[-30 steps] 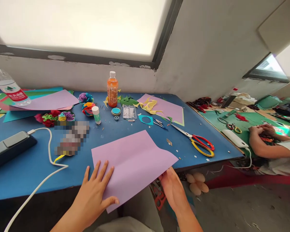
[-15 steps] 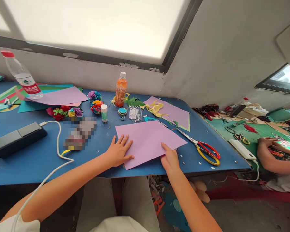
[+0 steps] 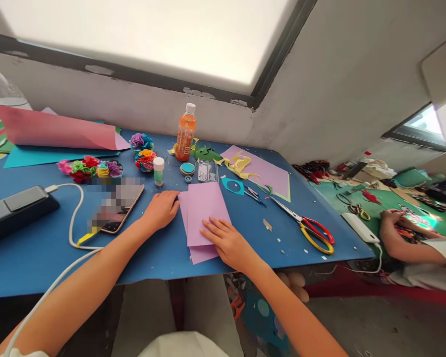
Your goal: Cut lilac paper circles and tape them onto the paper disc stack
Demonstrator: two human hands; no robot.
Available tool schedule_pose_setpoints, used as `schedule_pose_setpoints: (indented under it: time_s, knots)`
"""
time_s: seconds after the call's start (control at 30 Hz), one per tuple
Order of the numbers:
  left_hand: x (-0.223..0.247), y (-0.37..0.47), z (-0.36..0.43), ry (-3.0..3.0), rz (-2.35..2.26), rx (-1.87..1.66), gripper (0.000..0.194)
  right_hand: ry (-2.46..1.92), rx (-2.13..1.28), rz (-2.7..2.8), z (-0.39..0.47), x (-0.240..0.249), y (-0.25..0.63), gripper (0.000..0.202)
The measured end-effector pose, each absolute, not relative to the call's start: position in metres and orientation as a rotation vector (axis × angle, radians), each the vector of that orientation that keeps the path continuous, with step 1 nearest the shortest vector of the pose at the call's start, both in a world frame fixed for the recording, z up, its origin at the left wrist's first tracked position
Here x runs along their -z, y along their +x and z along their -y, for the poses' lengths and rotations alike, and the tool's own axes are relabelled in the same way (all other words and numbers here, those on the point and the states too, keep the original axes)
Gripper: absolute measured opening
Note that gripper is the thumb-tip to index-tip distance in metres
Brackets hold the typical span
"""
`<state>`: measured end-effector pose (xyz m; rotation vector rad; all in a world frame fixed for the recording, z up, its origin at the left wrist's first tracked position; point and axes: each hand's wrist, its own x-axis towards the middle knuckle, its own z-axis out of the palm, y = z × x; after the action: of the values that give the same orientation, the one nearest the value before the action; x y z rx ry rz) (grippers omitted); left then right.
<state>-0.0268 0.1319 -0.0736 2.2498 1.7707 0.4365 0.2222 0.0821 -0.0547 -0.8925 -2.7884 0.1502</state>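
Taking the purple paper (image 3: 207,208) as our clock centre, we are seeing it lying doubled over on the blue table (image 3: 256,255), just inside the table's edge at 6 o'clock. Our right hand (image 3: 227,241) is resting flat on the top layer towards 5 o'clock, its visible fingers slightly apart. Our left hand (image 3: 162,208) is lying at 10 o'clock, its fingers bent and close together; whether they are pinching the corner, we cannot tell. The layers are sitting out of line, the lower one showing at 9 and 6 o'clock, so by pressing now we could be setting a crooked crease. With the palm on the top layer only, we could also be skewing it further. The plastic case (image 3: 204,171) is lying just beyond the 12 o'clock edge, and pushing that way could be buckling the sheet. At 8 o'clock our forearm is crowding the white cable (image 3: 71,225), risking a snag.
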Motion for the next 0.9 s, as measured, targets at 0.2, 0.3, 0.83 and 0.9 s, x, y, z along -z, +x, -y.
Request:
schedule_pose_setpoints:
  time_s: [0.2,0.3,0.83,0.9]
  knots:
    - [0.075,-0.027,-0.134,2.285,-1.72,-0.44,0.049,-0.695,0.041,2.912,-0.088,0.061,0.233,0.045]
    - [0.077,-0.027,-0.134,2.313,-1.706,-0.429,0.054,-0.583,0.064,2.926,-0.088,0.061,0.242,0.043]
    - [0.079,-0.034,-0.139,2.348,-1.697,-0.32,0.053,-0.48,-0.002,2.918,-0.095,0.073,0.243,0.042]
    - [0.079,-0.035,-0.139,2.349,-1.695,-0.306,0.051,-0.473,-0.01,2.919,-0.095,0.073,0.243,0.042]
